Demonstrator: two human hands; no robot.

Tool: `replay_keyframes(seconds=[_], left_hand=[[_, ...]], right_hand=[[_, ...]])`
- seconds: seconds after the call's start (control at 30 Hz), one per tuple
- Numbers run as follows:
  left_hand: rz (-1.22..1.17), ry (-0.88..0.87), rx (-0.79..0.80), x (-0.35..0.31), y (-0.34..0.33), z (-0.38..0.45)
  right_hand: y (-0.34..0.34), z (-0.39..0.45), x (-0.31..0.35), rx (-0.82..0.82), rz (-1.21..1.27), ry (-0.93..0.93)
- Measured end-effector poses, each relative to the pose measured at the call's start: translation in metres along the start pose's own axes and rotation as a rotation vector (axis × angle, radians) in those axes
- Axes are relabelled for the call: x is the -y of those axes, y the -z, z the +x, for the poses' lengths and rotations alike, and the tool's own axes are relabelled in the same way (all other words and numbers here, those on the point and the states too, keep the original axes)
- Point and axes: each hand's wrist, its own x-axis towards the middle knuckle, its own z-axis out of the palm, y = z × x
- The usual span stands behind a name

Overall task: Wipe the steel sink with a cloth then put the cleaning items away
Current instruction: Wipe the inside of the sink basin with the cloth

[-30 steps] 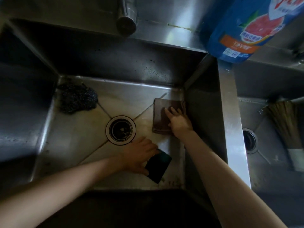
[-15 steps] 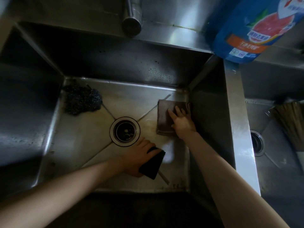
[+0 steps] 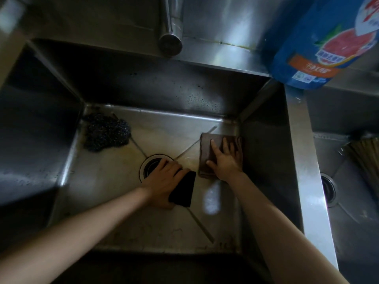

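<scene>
I look down into a steel sink (image 3: 114, 177). A folded brown cloth (image 3: 207, 148) lies flat on the sink floor near the right wall, and my right hand (image 3: 225, 158) presses on it with fingers spread. My left hand (image 3: 164, 179) grips a dark scouring pad (image 3: 183, 189) on the floor just right of the round drain (image 3: 148, 166), partly covering the drain's edge. A dark steel-wool scrubber (image 3: 105, 133) sits in the far left corner of the sink.
The tap spout (image 3: 171, 41) hangs over the back rim. A blue detergent bottle (image 3: 324, 44) stands on the back ledge at right. A steel divider (image 3: 303, 160) separates a second basin holding a straw brush (image 3: 367, 158) and its own drain (image 3: 328, 189).
My left hand has slid the dark pad up the sink floor toward the drain. My right hand stays flat on the brown cloth, almost unmoved. The camera has shifted slightly.
</scene>
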Motion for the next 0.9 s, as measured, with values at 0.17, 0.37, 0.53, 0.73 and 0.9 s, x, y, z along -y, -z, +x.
replay_keyframes(seconds=[0.17, 0.37, 0.53, 0.73, 0.9], left_hand=[[-0.078, 0.194, -0.088, 0.033, 0.023, 0.021], [-0.062, 0.363, -0.122, 0.073, 0.046, 0.048], [-0.013, 0.375, -0.105, 0.092, 0.050, 0.062], [-0.027, 0.352, -0.061, 0.095, 0.047, 0.070], [0.009, 0.375, -0.032, 0.093, 0.046, 0.045]], right_hand=[[0.002, 0.009, -0.002, 0.001, -0.001, 0.030], [0.010, 0.031, 0.001, -0.011, 0.038, 0.033], [0.013, 0.040, 0.000, -0.006, 0.056, 0.032], [0.018, 0.051, 0.004, -0.035, 0.122, -0.017], [0.008, 0.025, 0.013, 0.011, 0.103, 0.015]])
